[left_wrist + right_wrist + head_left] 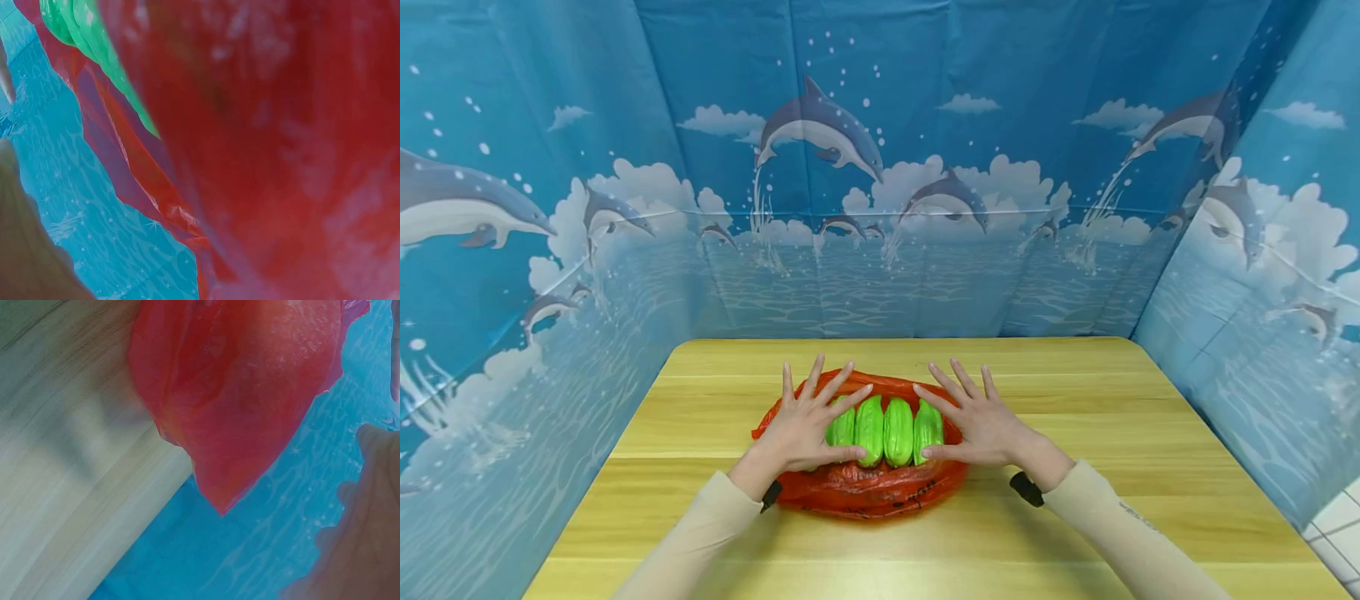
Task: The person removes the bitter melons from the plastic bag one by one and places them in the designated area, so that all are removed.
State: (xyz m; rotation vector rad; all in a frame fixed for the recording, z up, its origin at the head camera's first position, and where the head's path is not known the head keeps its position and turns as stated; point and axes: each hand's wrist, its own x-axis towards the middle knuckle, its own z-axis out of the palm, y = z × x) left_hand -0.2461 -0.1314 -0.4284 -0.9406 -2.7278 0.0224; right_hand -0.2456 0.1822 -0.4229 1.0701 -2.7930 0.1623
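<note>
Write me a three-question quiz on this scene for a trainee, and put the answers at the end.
1. Multiple choice: what do the green vegetables lie in?
A) a glass bowl
B) a red plastic bag
C) a cardboard box

2. True or false: the left hand and the right hand are both clenched into fists.

3. Fill in the blank: the blue curtain behind the table is printed with leaping ______.

Key:
1. B, a red plastic bag.
2. False; the fingers of both hands are spread.
3. dolphins
</note>
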